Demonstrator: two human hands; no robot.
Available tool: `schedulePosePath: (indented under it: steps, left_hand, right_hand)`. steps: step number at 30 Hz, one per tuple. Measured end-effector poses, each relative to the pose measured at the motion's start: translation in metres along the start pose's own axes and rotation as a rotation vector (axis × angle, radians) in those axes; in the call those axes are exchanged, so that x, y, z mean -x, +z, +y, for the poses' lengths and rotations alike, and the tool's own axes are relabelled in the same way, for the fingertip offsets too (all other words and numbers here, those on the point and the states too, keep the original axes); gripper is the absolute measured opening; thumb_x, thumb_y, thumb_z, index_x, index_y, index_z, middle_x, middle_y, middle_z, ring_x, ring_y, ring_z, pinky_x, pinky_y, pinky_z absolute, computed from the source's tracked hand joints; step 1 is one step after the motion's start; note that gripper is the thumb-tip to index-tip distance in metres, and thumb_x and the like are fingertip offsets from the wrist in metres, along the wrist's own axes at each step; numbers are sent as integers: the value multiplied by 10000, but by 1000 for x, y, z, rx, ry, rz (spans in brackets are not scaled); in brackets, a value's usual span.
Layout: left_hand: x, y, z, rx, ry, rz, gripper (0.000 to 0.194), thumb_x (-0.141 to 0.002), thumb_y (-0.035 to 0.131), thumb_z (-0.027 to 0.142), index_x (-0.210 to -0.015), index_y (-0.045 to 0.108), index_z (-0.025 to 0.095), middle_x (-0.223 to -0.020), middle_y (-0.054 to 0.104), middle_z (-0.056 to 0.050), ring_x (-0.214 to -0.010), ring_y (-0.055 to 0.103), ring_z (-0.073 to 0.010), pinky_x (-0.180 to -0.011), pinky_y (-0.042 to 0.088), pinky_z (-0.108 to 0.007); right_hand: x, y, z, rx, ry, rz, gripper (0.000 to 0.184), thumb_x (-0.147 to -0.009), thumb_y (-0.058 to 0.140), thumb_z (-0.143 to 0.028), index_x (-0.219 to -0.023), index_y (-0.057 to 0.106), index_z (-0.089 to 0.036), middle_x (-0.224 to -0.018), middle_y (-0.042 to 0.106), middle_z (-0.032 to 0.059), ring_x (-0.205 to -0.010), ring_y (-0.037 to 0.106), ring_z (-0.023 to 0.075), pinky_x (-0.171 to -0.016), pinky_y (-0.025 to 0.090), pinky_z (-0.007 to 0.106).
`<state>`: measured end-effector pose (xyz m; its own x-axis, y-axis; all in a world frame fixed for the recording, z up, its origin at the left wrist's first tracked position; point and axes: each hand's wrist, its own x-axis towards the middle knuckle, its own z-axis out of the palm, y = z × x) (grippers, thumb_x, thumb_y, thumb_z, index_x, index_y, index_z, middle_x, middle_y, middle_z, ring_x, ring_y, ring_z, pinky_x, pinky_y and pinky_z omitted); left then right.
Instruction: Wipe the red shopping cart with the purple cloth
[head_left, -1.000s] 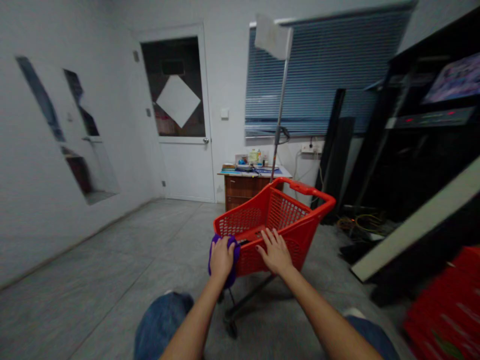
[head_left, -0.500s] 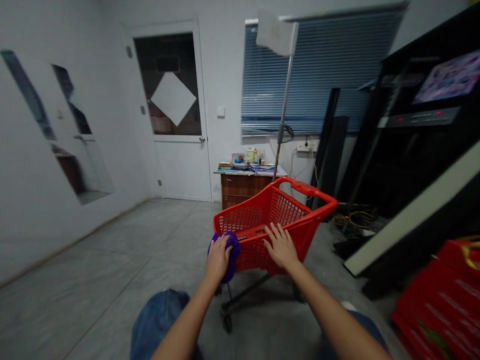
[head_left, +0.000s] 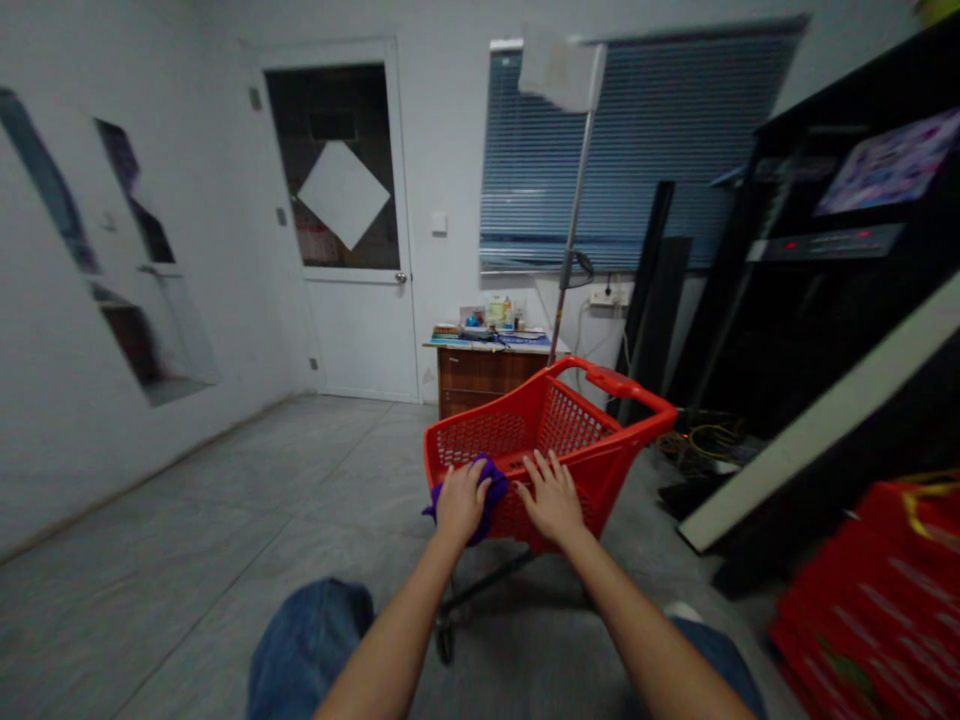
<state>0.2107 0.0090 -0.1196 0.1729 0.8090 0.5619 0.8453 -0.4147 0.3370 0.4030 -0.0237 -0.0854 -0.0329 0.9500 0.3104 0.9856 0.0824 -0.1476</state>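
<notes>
A red plastic shopping cart [head_left: 622, 395] with mesh walls stands on its wheels right in front of me. My left hand [head_left: 460, 503] presses a crumpled purple cloth [head_left: 489, 492] against the cart's near rim, and most of the cloth lies under the palm. My right hand [head_left: 551, 497] rests flat on the same near side, fingers spread, holding nothing. Both hands touch the cart, a short gap between them. The cart's inside is mostly hidden from this angle.
My knees in blue jeans [head_left: 309, 650] show below the cart. A red crate [head_left: 862, 600] sits at lower right, beside a black cabinet [head_left: 825, 330] and tangled cables [head_left: 701, 445]. Behind the cart stand a wooden desk [head_left: 480, 370] with small items and a metal pole [head_left: 574, 200].
The left hand and purple cloth have slid right along the cart's near side, closer to the right hand. The right hand has shifted slightly. The view has turned a little.
</notes>
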Motion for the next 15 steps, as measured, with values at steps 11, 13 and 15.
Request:
schedulePosePath:
  steps: [11,13,15]
  left_hand:
    - [2,13,14,-138,-82,129,404,-981,459,366,-1345,561,223,-1327,622,-122,-1240,556,-275,-1128,365,-520]
    - [-6,15,27,-114,-12,75,406,-965,504,383,-1338,564,234,-1327,620,-114,-1229,563,-272,-1119,379,-506]
    - [-10,12,26,-89,40,17,392,-953,535,383,-1316,576,240,-1289,643,-103,-1195,584,-259,-1120,381,-488]
  right_hand:
    - [-1,1,-14,-31,56,-8,685,-994,291,-595,-1540,355,-186,-1637,256,58,-1527,96,297,-1221,101,438]
    - [1,-1,-12,-23,54,-17,684,-996,268,-597,-1541,352,-193,-1638,253,56,-1526,104,289,-1220,102,436]
    - [1,-5,-7,-11,28,-34,673,-999,249,-597,-1541,353,-211,-1636,259,45,-1525,125,275,-1221,104,434]
